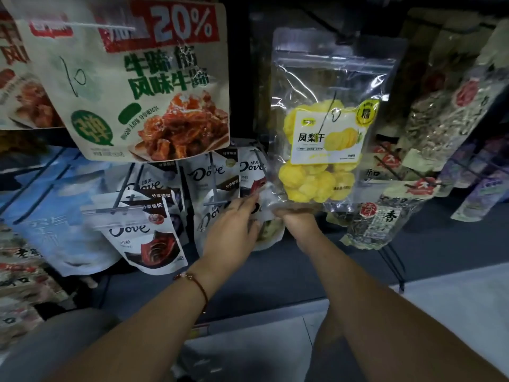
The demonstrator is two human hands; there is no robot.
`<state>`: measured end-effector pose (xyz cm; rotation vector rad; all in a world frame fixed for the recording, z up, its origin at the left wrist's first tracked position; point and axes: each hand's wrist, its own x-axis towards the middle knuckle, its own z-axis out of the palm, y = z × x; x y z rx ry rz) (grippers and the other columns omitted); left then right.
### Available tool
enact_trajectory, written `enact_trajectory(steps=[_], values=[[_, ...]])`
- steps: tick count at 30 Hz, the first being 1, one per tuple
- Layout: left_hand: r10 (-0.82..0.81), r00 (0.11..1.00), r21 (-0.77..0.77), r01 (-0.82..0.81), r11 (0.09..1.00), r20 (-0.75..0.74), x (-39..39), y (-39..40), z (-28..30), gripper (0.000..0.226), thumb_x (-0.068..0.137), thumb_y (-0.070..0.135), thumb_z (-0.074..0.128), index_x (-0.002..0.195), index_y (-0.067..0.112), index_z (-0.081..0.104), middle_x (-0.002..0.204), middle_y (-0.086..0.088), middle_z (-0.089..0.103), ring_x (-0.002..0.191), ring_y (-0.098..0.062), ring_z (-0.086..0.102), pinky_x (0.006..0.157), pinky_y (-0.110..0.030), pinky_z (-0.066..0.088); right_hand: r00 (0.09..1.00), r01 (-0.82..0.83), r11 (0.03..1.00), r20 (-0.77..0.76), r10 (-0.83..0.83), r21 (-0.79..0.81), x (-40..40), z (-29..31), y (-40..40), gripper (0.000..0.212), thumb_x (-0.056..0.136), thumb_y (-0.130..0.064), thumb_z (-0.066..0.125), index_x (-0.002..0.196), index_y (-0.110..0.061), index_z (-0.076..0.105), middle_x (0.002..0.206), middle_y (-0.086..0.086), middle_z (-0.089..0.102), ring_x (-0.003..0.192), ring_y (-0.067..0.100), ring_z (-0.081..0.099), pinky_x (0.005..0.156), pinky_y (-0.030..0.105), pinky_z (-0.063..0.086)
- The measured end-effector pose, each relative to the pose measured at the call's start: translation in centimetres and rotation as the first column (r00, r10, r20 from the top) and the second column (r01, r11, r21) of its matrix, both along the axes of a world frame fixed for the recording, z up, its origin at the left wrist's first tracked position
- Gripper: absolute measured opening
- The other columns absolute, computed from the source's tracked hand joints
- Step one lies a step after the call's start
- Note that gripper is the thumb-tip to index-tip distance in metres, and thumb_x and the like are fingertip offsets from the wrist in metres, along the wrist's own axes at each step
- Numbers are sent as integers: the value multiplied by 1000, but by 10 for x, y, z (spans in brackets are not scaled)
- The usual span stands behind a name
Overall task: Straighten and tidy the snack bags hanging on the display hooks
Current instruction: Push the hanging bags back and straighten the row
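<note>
dim display hooks carried snack bags; both hands held the clear pineapple bag's bottom edge, left hand fingers pinching its corner, right hand gripping beneath.

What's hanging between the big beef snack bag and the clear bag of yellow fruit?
Nothing hangs there: the head view shows only dark backing between the beef bag and the pineapple bag.

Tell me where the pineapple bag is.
In the head view, the pineapple bag hangs right of centre, between the beef bag and seed bags, its bottom edge held by both hands.
</note>
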<state>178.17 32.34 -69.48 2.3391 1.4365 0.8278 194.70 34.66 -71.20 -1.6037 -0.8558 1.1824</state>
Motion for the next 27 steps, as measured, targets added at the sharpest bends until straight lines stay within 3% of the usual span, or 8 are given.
enact_trajectory(steps=[4,9,15,17,20,22,24,27], values=[[-7,1000,69,9,998,-26,-8,-7,-2,53,95,21,58,145,25,44,123,1,57,109,-22,58,81,-36,52,982,-28,995,187,9,96,0,-8,-18,49,81,-37,75,120,-11,61,110,6,68,101,23,66,90,41,54],[-67,997,106,64,992,25,-15,-30,0,43,97,24,57,139,30,52,103,14,53,85,-10,56,70,-23,44,975,-120,978,203,84,172,3,1,-49,15,85,-27,74,92,-16,68,88,2,73,83,19,71,81,45,58],[46,970,-69,-30,997,240,-28,-54,6,34,94,26,64,128,24,65,118,6,66,92,-6,60,82,-19,45,948,-175,974,290,128,145,0,10,-90,16,85,-25,75,88,-14,64,89,4,72,82,20,71,79,46,58],[89,959,-142,-51,988,271,-35,-59,6,34,92,28,67,125,27,61,104,2,68,84,-10,61,71,-23,48,927,-215,968,337,162,127,-5,11,-100,18,84,-28,75,93,-16,65,92,0,72,85,16,70,81,45,58],[108,938,-239,-28,971,330,-52,-65,10,58,89,34,70,138,37,39,86,0,61,71,-17,62,62,-35,50,896,-278,955,384,221,99,-14,16,-110,27,80,-30,78,103,-25,65,97,-8,72,89,11,68,84,43,57],[40,963,-229,23,973,266,-67,-70,9,59,89,37,69,141,40,42,91,4,64,80,-14,65,67,-34,51,860,-322,943,443,253,87,-23,17,-115,29,76,-33,78,102,-27,65,96,-9,72,89,9,68,83,43,57],[-15,987,-192,46,980,161,-83,-78,7,35,92,33,67,126,32,62,103,10,67,97,-9,64,80,-29,52,802,-385,920,521,291,78,-35,20,-120,25,76,-36,77,95,-27,63,90,-11,70,85,6,66,78,38,56],[-35,998,-153,43,987,56,-108,-87,4,12,93,25,63,102,22,71,94,10,64,89,-8,61,77,-33,50,746,-470,877,577,333,101,-58,26,-128,25,77,-34,78,76,-36,53,74,-19,62,70,-5,56,62,20,45]])
